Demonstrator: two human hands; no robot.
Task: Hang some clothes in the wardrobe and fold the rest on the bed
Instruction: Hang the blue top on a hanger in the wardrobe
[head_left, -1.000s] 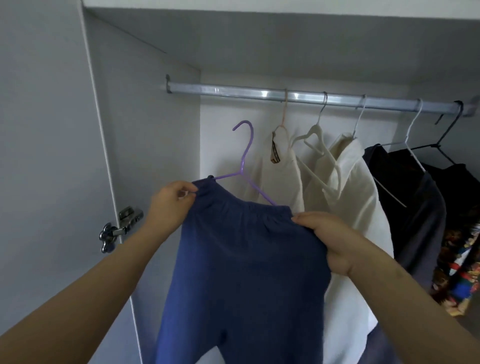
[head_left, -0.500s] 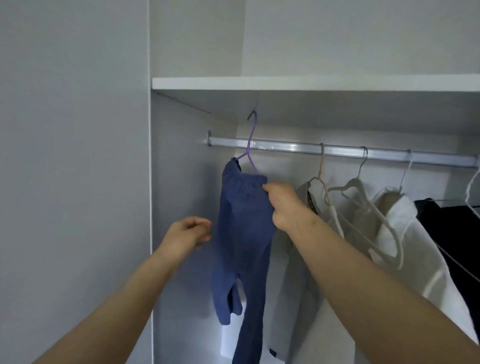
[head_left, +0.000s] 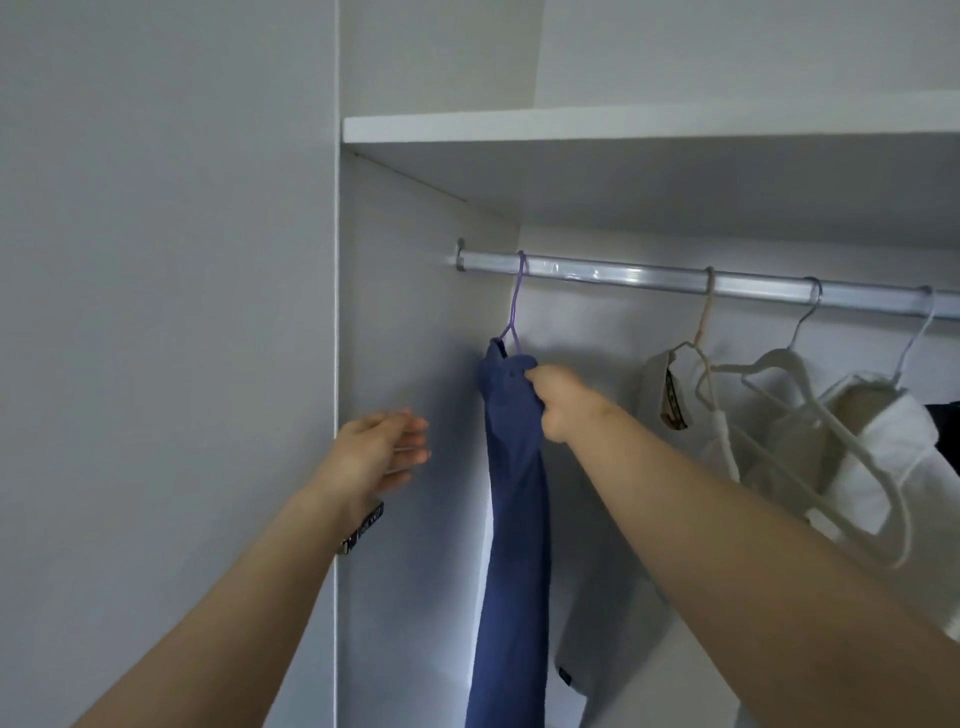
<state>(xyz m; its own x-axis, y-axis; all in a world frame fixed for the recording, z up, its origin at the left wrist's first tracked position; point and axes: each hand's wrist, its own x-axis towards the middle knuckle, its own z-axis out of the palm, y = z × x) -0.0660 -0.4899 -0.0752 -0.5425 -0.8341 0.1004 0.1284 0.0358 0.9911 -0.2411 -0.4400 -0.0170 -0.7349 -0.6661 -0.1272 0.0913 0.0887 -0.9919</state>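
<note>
Blue garment (head_left: 514, 493) hanging on the purple hanger (head_left: 517, 306) at the rail's (head_left: 623, 273) left end.
Your right hand (head_left: 558, 402) is gripping bunched fabric near its top; your left hand (head_left: 382, 452) is hovering open, holding nothing. Risk: tugging on release could slide the cloth off the thin hanger. White shirts (head_left: 883, 441) are hanging to the right, a shelf (head_left: 623, 124) overhead.

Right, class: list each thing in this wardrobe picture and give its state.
Purple wire hanger: hooked over the silver metal rail.
Dark blue cloth garment: draped on that hanger, hanging down.
Right hand: grips the garment's top.
Left hand: open, holding nothing.
White plastic hanger: hooked on the rail.
</note>
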